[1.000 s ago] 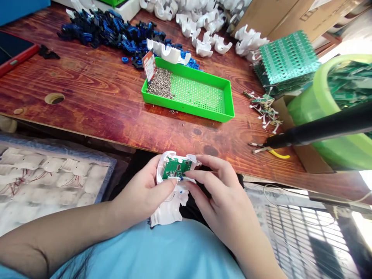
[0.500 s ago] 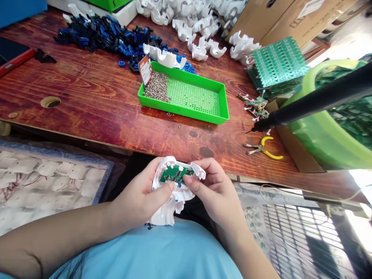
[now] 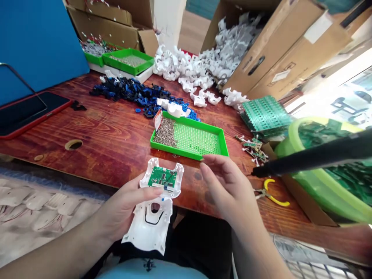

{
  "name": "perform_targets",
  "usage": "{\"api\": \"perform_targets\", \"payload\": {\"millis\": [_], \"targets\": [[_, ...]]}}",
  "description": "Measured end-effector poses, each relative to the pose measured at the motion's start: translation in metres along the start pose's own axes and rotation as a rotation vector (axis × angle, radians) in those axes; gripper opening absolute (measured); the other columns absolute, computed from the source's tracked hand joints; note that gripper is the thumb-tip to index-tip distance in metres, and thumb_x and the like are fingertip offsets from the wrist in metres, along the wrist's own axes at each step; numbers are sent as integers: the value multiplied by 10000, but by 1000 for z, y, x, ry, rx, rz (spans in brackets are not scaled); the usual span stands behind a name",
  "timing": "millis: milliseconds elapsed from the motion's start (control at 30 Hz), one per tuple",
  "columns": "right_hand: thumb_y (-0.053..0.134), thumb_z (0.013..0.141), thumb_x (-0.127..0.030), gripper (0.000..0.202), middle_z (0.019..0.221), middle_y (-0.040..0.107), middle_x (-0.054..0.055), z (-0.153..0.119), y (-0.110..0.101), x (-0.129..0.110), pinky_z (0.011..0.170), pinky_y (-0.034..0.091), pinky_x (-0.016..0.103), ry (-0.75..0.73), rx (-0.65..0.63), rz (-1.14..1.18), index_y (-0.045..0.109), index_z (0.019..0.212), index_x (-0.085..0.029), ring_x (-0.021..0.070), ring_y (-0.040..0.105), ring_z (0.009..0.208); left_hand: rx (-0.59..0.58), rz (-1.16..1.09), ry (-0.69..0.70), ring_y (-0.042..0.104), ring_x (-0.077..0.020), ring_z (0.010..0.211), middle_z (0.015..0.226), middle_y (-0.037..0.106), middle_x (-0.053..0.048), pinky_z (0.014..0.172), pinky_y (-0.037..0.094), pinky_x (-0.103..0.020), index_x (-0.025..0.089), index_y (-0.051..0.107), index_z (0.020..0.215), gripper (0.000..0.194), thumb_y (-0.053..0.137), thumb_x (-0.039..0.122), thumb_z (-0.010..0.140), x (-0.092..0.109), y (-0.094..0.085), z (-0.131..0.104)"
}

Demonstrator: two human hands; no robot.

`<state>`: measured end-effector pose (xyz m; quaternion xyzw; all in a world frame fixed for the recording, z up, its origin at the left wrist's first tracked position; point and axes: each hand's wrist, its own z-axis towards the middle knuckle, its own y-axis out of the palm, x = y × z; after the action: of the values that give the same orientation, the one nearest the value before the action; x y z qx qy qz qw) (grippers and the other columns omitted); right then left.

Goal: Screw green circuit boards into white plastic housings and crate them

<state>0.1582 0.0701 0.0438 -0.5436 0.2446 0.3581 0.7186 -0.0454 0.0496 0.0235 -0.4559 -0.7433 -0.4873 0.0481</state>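
My left hand [image 3: 124, 205] holds a white plastic housing [image 3: 148, 228], its thumb lying over the middle of it. A green circuit board [image 3: 162, 177] sits inside the upper part of the housing. The lower part shows a round hole and a thin black curved line. My right hand [image 3: 229, 186] is off the housing, raised over the table edge with its fingers apart and nothing visible in them. Its fingertips are near the front rim of a green tray [image 3: 226, 149], which has a heap of small screws [image 3: 165, 133] at its left end.
Blue and black parts [image 3: 130, 93] and white shells [image 3: 186, 73] are heaped behind the tray. On the right are green boards [image 3: 264, 114], yellow-handled pliers [image 3: 271, 193], a green tub [image 3: 308, 193] and a black tool [image 3: 314, 153] jutting in. A red-edged tablet [image 3: 35, 112] lies left.
My right hand has let go of the housing and moved right and up towards the tray. The housing is now held by my left hand alone. The view has tilted up.
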Motion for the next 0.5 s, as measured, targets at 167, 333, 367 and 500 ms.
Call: {"api": "perform_targets", "payload": {"millis": [167, 333, 367, 500], "targets": [[500, 908, -269, 173, 1060, 652, 81, 123, 8, -8, 873, 487, 404, 32, -67, -604, 622, 1007, -197, 228, 611, 983, 109, -41, 55, 675, -156, 561, 717, 739, -57, 541, 545, -231, 152, 711, 870, 224, 709, 27, 684, 18, -10, 9], [573, 899, -327, 245, 1089, 613, 77, 223, 32, 16, 847, 523, 402, 246, -243, -735, 594, 1071, -153, 183, 603, 961, 75, -26, 37, 685, -166, 601, 718, 730, -43, 586, 540, -240, 169, 701, 923, 252, 728, 63, 696, 21, -15, 14], [557, 908, -341, 261, 1116, 601, 75, 232, 39, 21, 845, 528, 384, 259, -282, -739, 588, 1092, -159, 173, 601, 962, 67, -25, 29, 686, -169, 616, 711, 726, -38, 593, 537, -240, 174, 700, 913, 241, 730, 68, 699, 21, -16, 14], [427, 963, -357, 330, 1151, 572, 59, 244, 59, 37, 862, 513, 334, 251, -370, -741, 596, 1105, -112, 173, 600, 983, 15, -37, 2, 672, -169, 627, 724, 724, -49, 609, 524, -250, 170, 696, 907, 231, 748, 100, 693, 20, -22, 15]]}}
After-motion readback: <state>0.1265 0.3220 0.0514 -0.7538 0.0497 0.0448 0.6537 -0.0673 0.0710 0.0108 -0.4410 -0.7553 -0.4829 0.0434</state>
